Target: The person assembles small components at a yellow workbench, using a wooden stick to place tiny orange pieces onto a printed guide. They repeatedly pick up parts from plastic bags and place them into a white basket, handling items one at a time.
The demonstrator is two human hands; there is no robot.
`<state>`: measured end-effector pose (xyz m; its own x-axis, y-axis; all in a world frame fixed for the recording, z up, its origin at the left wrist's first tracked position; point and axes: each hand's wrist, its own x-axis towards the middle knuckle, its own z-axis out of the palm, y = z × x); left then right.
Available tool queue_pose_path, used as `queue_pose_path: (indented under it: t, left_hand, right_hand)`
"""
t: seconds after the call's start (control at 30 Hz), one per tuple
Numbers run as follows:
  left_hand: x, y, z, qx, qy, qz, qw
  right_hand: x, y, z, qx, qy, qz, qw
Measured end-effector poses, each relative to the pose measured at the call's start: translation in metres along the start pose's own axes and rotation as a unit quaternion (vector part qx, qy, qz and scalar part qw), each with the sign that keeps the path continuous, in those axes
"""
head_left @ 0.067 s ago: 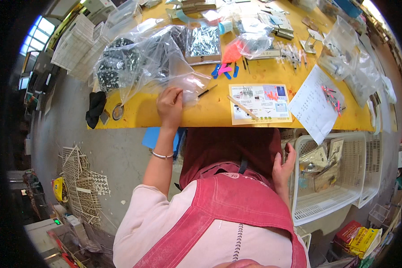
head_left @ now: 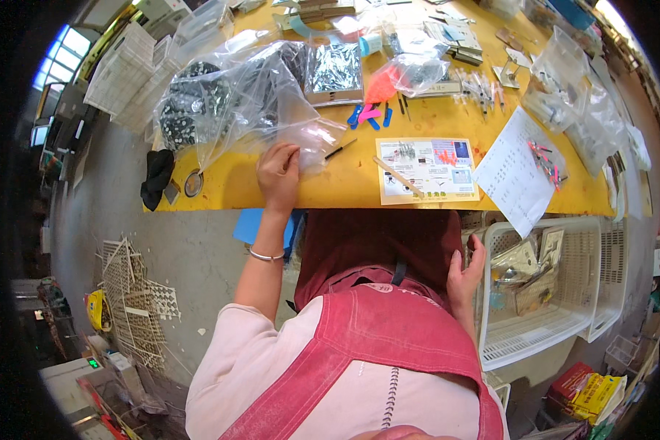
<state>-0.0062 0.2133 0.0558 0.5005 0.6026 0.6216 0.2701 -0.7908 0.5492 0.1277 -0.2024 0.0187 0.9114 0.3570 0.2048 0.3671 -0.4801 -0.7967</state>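
At the near left of the yellow table, my left hand (head_left: pixel 277 176) is closed, its curled fingers against the loose edge of a large clear plastic bag (head_left: pixel 260 121). Dark round pieces with pale spots (head_left: pixel 180 110) show through the bag's left part. Just right of the bag's edge lies a thin dark pen-like tool (head_left: pixel 339 149). Below the table edge, my right hand (head_left: pixel 465 277) rests beside my lap with its fingers apart and nothing in it. A white plastic basket (head_left: pixel 489 323) stands close to its right.
A printed card (head_left: pixel 389 187) with a wooden stick (head_left: pixel 398 177) on it lies mid-table. A written sheet (head_left: pixel 510 172) overhangs the front edge. Behind are blue and pink clips (head_left: pixel 370 113) and a small orange bag (head_left: pixel 381 86). A black cloth (head_left: pixel 157 180) hangs at the left corner.
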Motion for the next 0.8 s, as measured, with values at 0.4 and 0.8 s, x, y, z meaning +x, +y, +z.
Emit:
queue_pose_path:
  t: [0.4,0.8]
  left_hand:
    - [-0.039,0.150,-0.021,-0.183,-0.181,0.278,0.925]
    - [-0.046,0.156,-0.005,-0.205,-0.222,0.299,0.905]
  right_hand:
    - [0.046,-0.115,0.001,0.473,-0.318,0.257,0.781]
    - [0.037,-0.101,-0.004,0.447,-0.272,0.279,0.805]
